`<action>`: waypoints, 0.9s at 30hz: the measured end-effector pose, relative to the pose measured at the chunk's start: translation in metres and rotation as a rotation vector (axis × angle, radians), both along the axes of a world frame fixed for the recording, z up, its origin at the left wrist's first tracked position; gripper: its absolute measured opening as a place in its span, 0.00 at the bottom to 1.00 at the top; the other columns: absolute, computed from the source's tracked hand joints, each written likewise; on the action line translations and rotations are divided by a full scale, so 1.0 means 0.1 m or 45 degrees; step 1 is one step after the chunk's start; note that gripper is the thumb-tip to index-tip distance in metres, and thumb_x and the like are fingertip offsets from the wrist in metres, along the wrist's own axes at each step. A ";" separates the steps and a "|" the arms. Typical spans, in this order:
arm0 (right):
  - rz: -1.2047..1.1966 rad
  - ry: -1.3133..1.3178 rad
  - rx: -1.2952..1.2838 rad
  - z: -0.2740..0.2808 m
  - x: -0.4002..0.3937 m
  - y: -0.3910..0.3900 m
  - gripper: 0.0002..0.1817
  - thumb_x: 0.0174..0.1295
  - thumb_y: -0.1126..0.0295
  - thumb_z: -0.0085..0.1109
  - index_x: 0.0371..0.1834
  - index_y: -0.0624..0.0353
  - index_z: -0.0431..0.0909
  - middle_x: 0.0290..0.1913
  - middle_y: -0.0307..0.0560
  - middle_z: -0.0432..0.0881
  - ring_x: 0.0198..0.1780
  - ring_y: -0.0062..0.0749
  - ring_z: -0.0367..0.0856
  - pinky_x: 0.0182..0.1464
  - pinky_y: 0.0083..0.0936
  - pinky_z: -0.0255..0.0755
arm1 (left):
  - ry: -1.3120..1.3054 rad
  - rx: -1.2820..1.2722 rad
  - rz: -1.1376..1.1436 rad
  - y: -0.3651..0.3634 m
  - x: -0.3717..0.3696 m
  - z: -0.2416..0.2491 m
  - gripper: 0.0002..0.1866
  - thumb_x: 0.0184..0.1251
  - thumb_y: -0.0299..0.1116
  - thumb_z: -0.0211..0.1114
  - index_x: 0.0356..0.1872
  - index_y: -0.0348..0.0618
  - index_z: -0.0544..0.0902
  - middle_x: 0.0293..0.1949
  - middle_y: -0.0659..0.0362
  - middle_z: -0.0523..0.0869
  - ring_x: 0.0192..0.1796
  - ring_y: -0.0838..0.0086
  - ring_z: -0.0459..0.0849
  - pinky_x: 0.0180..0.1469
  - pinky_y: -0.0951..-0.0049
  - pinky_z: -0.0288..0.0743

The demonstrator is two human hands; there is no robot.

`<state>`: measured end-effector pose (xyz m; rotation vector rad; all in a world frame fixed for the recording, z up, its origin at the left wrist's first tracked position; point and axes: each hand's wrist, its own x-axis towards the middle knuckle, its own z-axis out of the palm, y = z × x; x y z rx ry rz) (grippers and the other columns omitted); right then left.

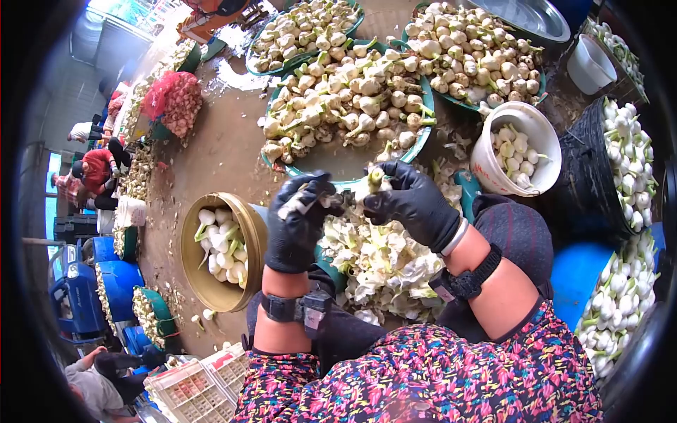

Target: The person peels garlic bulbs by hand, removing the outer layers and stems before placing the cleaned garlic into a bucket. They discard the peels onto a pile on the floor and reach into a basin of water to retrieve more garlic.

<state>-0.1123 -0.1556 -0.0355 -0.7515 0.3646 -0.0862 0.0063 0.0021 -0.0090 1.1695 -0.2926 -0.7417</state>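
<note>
My left hand point(295, 225), in a black glove, is closed around whitish, papery garlic peel point(295, 204). To its right, my gloved right hand point(417, 206) pinches a garlic bulb point(374, 183) between thumb and fingers, its cut greenish stem turned upward. The two hands are slightly apart. Beneath them lies a heap of garlic peelings point(381, 257) between my knees. Just beyond the hands stands a wide green-rimmed tub point(427, 134), holding many unpeeled garlic bulbs point(352, 92).
A yellowish bucket point(257, 243) with peeled bulbs stands at left. A white bucket point(518, 116) at right also holds peeled bulbs. A black tub point(575, 169) sits farther right. Two more full tubs are behind. Other people point(95, 169) sit at far left beside stacked crates point(194, 391).
</note>
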 end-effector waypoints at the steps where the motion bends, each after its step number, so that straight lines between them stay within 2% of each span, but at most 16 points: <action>1: -0.017 0.035 -0.009 0.05 -0.01 -0.04 0.27 0.50 0.79 0.65 0.56 0.61 0.68 0.44 0.43 0.78 0.37 0.28 0.81 0.39 0.23 0.77 | -0.131 0.025 -0.042 0.04 0.05 0.00 0.17 0.62 0.25 0.55 0.52 0.34 0.75 0.38 0.54 0.81 0.38 0.69 0.81 0.43 0.70 0.78; 3: 0.002 -0.007 0.003 -0.08 0.00 -0.04 0.27 0.51 0.79 0.64 0.56 0.61 0.67 0.46 0.44 0.78 0.39 0.29 0.81 0.40 0.24 0.77 | -0.259 0.055 -0.092 0.01 0.03 0.04 0.19 0.61 0.25 0.56 0.55 0.34 0.73 0.40 0.54 0.81 0.40 0.70 0.81 0.46 0.72 0.77; 5: 0.030 -0.042 0.016 -0.11 0.00 -0.02 0.26 0.52 0.79 0.63 0.56 0.61 0.67 0.47 0.45 0.78 0.40 0.31 0.81 0.42 0.25 0.77 | -0.397 0.288 -0.124 -0.07 -0.10 0.08 0.24 0.59 0.23 0.59 0.59 0.36 0.71 0.44 0.54 0.81 0.45 0.72 0.80 0.50 0.74 0.74; 7: -0.124 -0.094 0.145 -0.03 0.02 0.02 0.26 0.51 0.80 0.64 0.54 0.63 0.66 0.38 0.47 0.80 0.34 0.28 0.82 0.34 0.24 0.79 | -0.319 0.272 -0.236 -0.10 -0.17 0.16 0.28 0.57 0.21 0.60 0.62 0.37 0.68 0.47 0.54 0.80 0.49 0.73 0.78 0.52 0.74 0.73; 8: -0.122 -0.092 0.144 -0.06 0.02 0.02 0.26 0.51 0.80 0.64 0.54 0.63 0.66 0.38 0.47 0.80 0.34 0.28 0.82 0.34 0.24 0.79 | -0.330 0.233 -0.281 -0.13 -0.20 0.17 0.29 0.58 0.22 0.60 0.63 0.37 0.66 0.48 0.54 0.79 0.49 0.73 0.78 0.52 0.74 0.73; 10: -0.115 -0.246 0.212 -0.12 0.04 0.01 0.21 0.60 0.71 0.58 0.55 0.62 0.67 0.49 0.45 0.77 0.46 0.31 0.79 0.46 0.28 0.76 | -0.324 0.187 -0.277 -0.23 -0.31 0.15 0.30 0.58 0.22 0.60 0.64 0.38 0.63 0.49 0.54 0.79 0.49 0.73 0.78 0.52 0.74 0.73; 11: -0.092 -0.186 0.211 -0.07 0.05 0.05 0.20 0.63 0.64 0.56 0.54 0.61 0.67 0.44 0.43 0.79 0.43 0.29 0.80 0.43 0.26 0.76 | -0.316 0.144 -0.273 -0.26 -0.34 0.14 0.32 0.59 0.23 0.60 0.66 0.38 0.61 0.49 0.54 0.78 0.49 0.73 0.78 0.52 0.74 0.73; 12: -0.090 -0.186 0.210 -0.06 0.04 0.03 0.20 0.63 0.64 0.56 0.54 0.61 0.67 0.44 0.43 0.79 0.43 0.29 0.80 0.43 0.26 0.76 | -0.316 0.143 -0.271 -0.27 -0.33 0.12 0.32 0.59 0.23 0.60 0.66 0.38 0.61 0.49 0.54 0.78 0.49 0.73 0.78 0.52 0.74 0.73; 14: 0.253 0.024 0.123 -0.03 0.01 0.00 0.21 0.63 0.58 0.56 0.53 0.59 0.68 0.38 0.41 0.80 0.37 0.26 0.81 0.38 0.23 0.76 | -0.503 0.176 -0.307 -0.27 -0.32 0.05 0.33 0.59 0.24 0.60 0.67 0.40 0.58 0.52 0.54 0.77 0.49 0.73 0.78 0.53 0.73 0.73; 15: 0.280 0.230 -0.169 0.09 0.01 -0.04 0.22 0.62 0.54 0.56 0.51 0.59 0.69 0.34 0.40 0.80 0.32 0.22 0.79 0.34 0.20 0.74 | -0.389 0.186 -0.332 -0.24 -0.31 0.08 0.32 0.59 0.24 0.61 0.65 0.38 0.61 0.53 0.55 0.76 0.51 0.72 0.78 0.54 0.72 0.72; 19: -0.209 0.009 -0.346 0.07 0.00 -0.08 0.13 0.56 0.70 0.63 0.42 0.61 0.75 0.35 0.39 0.80 0.33 0.20 0.78 0.36 0.17 0.74 | -0.250 0.135 -0.266 -0.25 -0.30 0.08 0.29 0.59 0.26 0.61 0.63 0.34 0.65 0.55 0.55 0.76 0.55 0.72 0.75 0.58 0.72 0.68; 20: -0.205 0.011 -0.351 0.03 0.01 -0.07 0.13 0.56 0.70 0.63 0.42 0.61 0.75 0.35 0.39 0.80 0.33 0.20 0.78 0.36 0.17 0.74 | -0.247 0.131 -0.262 -0.25 -0.32 0.08 0.29 0.59 0.26 0.61 0.63 0.34 0.65 0.55 0.55 0.76 0.55 0.72 0.75 0.58 0.72 0.68; 22: -0.146 -0.072 -0.089 0.00 0.02 -0.06 0.12 0.53 0.71 0.67 0.36 0.61 0.74 0.32 0.37 0.79 0.31 0.18 0.76 0.34 0.17 0.74 | -0.079 0.080 -0.272 -0.27 -0.34 0.08 0.29 0.59 0.25 0.60 0.63 0.34 0.64 0.55 0.54 0.75 0.56 0.72 0.74 0.59 0.72 0.67; 24: -0.225 -0.098 -0.206 0.05 0.02 -0.02 0.14 0.52 0.74 0.66 0.40 0.61 0.73 0.32 0.39 0.78 0.32 0.19 0.77 0.34 0.18 0.74 | -0.234 0.097 -0.221 -0.26 -0.38 0.06 0.32 0.58 0.25 0.62 0.65 0.35 0.61 0.56 0.54 0.74 0.57 0.72 0.74 0.59 0.71 0.67; 26: -0.269 -0.032 -0.224 0.08 0.03 -0.01 0.17 0.51 0.77 0.65 0.43 0.61 0.70 0.32 0.41 0.78 0.32 0.20 0.77 0.34 0.19 0.75 | -0.555 0.302 -0.248 -0.25 -0.40 0.04 0.37 0.56 0.24 0.65 0.67 0.36 0.57 0.56 0.53 0.73 0.56 0.72 0.74 0.58 0.71 0.69; 27: -0.234 -0.041 -0.328 0.09 0.03 -0.01 0.23 0.52 0.78 0.64 0.51 0.60 0.67 0.31 0.44 0.79 0.32 0.22 0.78 0.35 0.20 0.75 | -0.408 0.195 -0.312 -0.26 -0.37 0.08 0.40 0.54 0.22 0.67 0.67 0.38 0.55 0.57 0.52 0.71 0.54 0.71 0.75 0.56 0.71 0.71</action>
